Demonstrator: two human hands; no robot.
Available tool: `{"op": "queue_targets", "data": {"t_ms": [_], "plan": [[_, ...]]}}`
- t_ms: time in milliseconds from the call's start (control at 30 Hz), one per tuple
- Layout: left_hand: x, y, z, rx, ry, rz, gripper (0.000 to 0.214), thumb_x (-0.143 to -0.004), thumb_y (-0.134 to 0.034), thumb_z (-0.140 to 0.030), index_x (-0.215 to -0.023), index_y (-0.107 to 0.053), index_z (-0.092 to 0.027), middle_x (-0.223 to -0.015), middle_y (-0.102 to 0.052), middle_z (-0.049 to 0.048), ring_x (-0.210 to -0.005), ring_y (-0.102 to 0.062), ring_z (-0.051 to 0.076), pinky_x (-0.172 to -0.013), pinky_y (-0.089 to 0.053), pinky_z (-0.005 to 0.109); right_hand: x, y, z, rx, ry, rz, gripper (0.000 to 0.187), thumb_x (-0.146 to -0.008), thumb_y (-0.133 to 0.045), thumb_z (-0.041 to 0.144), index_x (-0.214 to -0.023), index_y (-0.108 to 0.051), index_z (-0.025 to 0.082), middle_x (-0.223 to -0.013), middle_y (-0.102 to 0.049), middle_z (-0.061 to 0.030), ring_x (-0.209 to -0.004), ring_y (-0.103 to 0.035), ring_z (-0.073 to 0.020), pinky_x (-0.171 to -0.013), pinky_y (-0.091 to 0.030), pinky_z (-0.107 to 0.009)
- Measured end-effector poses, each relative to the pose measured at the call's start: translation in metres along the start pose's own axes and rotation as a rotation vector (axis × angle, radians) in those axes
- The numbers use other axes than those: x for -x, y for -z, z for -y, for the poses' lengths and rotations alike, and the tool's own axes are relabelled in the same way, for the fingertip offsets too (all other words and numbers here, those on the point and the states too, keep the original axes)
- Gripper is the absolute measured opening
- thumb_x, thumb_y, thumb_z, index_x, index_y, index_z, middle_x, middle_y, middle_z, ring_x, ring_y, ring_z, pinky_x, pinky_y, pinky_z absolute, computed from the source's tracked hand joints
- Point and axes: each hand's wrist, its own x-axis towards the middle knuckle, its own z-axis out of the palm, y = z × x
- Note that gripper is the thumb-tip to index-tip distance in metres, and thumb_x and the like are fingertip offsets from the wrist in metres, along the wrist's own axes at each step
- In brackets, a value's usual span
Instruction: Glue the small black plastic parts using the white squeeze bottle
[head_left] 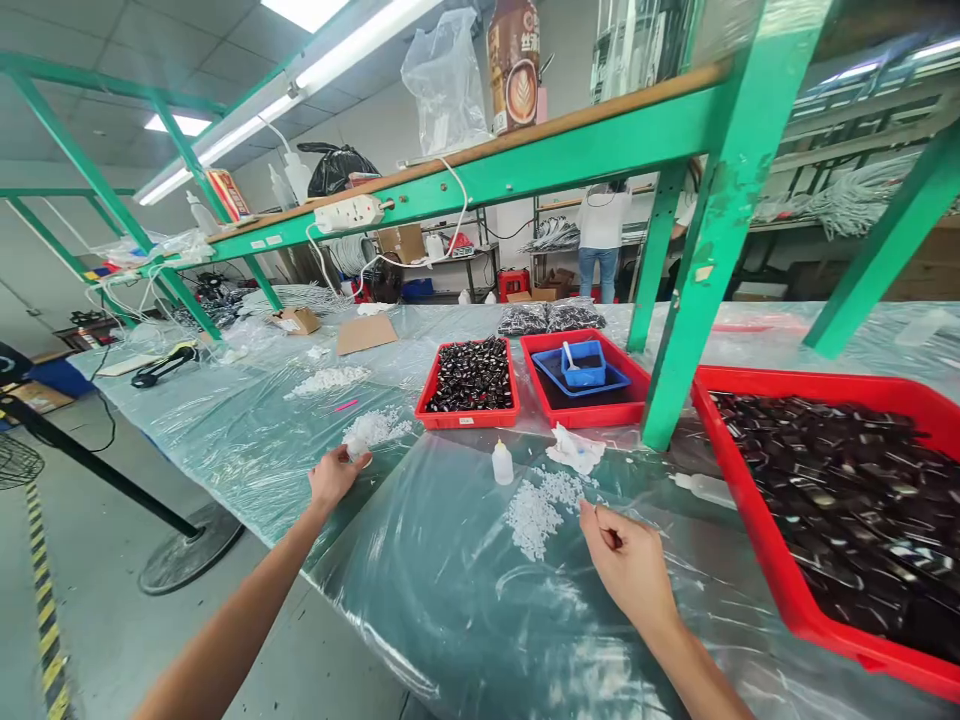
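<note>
My left hand (pixel 335 478) is closed at the near edge of a heap of small white pieces (pixel 379 427). Something whitish shows at its fingertips, too small to name. Thumb and fingers pinched together, my right hand (pixel 628 560) hovers at the right side of a second pile of small white pieces (pixel 532 520). Whatever it may hold is hidden. Between the hands stands a small white squeeze bottle (pixel 502 464) with a yellowish tip. A crumpled white cloth or tissue (pixel 576 450) lies beyond the second pile.
Red trays of small dark parts stand at the middle (pixel 517 408) and right (pixel 780 590). Another red tray (pixel 540 345) holds blue containers. A green post (pixel 694 270) rises between them. A bottle (pixel 705 488) lies beside the right tray. A person (pixel 600 235) stands far back.
</note>
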Motion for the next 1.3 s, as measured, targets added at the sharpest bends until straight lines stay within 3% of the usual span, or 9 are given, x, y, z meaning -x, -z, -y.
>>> {"op": "queue_targets", "data": {"t_ms": [133,233,367,467,567,700,800,967,1300], "plan": [[0.014,0.012,0.003,0.256,-0.062,-0.185,0.055,-0.082,-0.062,-0.058,-0.120,-0.065,-0.018,-0.128,-0.069,0.0161,-0.122,-0.062,0.033,-0.103,-0.044,0.045,-0.001,0.002,-0.002,0.014,-0.009,-0.016,0.046,-0.096,-0.049,0.037,-0.065,-0.017,0.023,-0.061,-0.016,0.0050,-0.053,-0.018,-0.0099,-0.046,-0.022,-0.025],[0.036,0.027,-0.004,0.526,-0.124,-0.246,0.058,-0.086,-0.054,-0.065,-0.117,-0.068,-0.018,-0.127,-0.070,0.0159,-0.122,-0.062,0.032,-0.105,-0.045,0.044,0.000,0.004,-0.003,0.019,-0.025,-0.038,0.047,-0.096,-0.049,0.037,-0.064,-0.018,0.023,-0.060,-0.016,0.0050,-0.053,-0.018,-0.0098,-0.046,-0.023,-0.024],[0.060,0.049,-0.030,1.113,-0.025,0.205,0.063,-0.091,-0.047,-0.066,-0.116,-0.070,-0.013,-0.128,-0.069,0.0181,-0.118,-0.066,0.034,-0.099,-0.052,0.047,0.001,0.003,-0.003,0.020,-0.050,-0.039,0.048,-0.096,-0.050,0.038,-0.063,-0.018,0.023,-0.060,-0.017,0.0050,-0.052,-0.019,-0.0097,-0.047,-0.024,-0.024],[0.063,0.049,-0.053,1.269,0.030,0.369,0.060,-0.094,-0.045,-0.062,-0.116,-0.071,-0.013,-0.131,-0.068,0.0184,-0.116,-0.068,0.032,-0.098,-0.055,0.046,0.002,0.002,-0.004,0.028,-0.057,-0.024,0.048,-0.096,-0.049,0.039,-0.063,-0.019,0.023,-0.060,-0.017,0.0051,-0.052,-0.020,-0.0097,-0.047,-0.024,-0.024],[0.050,0.024,-0.077,1.109,-0.118,0.396,0.066,-0.096,-0.037,-0.064,-0.118,-0.070,-0.012,-0.125,-0.071,0.0190,-0.111,-0.070,0.033,-0.096,-0.055,0.049,0.001,0.003,-0.006,0.045,-0.051,-0.027,0.048,-0.096,-0.050,0.039,-0.062,-0.019,0.023,-0.060,-0.017,0.0052,-0.051,-0.020,-0.0096,-0.047,-0.024,-0.024],[0.022,-0.033,-0.116,0.453,-0.650,0.095,0.051,-0.093,-0.054,-0.054,-0.123,-0.066,-0.015,-0.133,-0.067,0.0162,-0.128,-0.058,0.033,-0.113,-0.040,0.051,0.000,0.008,-0.011,0.088,-0.008,-0.010,0.048,-0.095,-0.049,0.040,-0.061,-0.019,0.023,-0.059,-0.017,0.0056,-0.050,-0.020,-0.0095,-0.047,-0.024,-0.024],[0.007,-0.070,-0.139,0.080,-0.909,0.022,0.050,-0.097,-0.049,-0.042,-0.137,-0.055,-0.012,-0.143,-0.059,0.0177,-0.137,-0.050,0.032,-0.119,-0.032,0.050,0.000,0.014,-0.016,0.110,-0.026,-0.013,0.048,-0.096,-0.048,0.040,-0.061,-0.019,0.023,-0.059,-0.017,0.0055,-0.050,-0.020,-0.0095,-0.047,-0.024,-0.024],[-0.002,-0.092,-0.145,-0.050,-0.946,0.012,0.048,-0.101,-0.044,-0.044,-0.137,-0.053,-0.013,-0.126,-0.069,0.0179,-0.121,-0.063,0.030,-0.109,-0.044,0.046,-0.001,0.020,-0.019,0.093,-0.074,-0.052,0.046,-0.096,-0.046,0.041,-0.062,-0.019,0.024,-0.059,-0.018,0.0052,-0.049,-0.022,-0.0095,-0.045,-0.025,-0.024],[-0.013,-0.063,-0.152,-0.217,-0.876,0.116,0.048,-0.103,-0.038,-0.051,-0.129,-0.058,-0.015,-0.100,-0.074,0.0159,-0.103,-0.070,0.031,-0.096,-0.050,0.041,0.002,0.012,-0.014,0.072,-0.025,-0.028,0.047,-0.095,-0.050,0.036,-0.062,-0.020,0.023,-0.059,-0.018,0.0056,-0.049,-0.021,-0.0091,-0.044,-0.024,-0.024]]}}
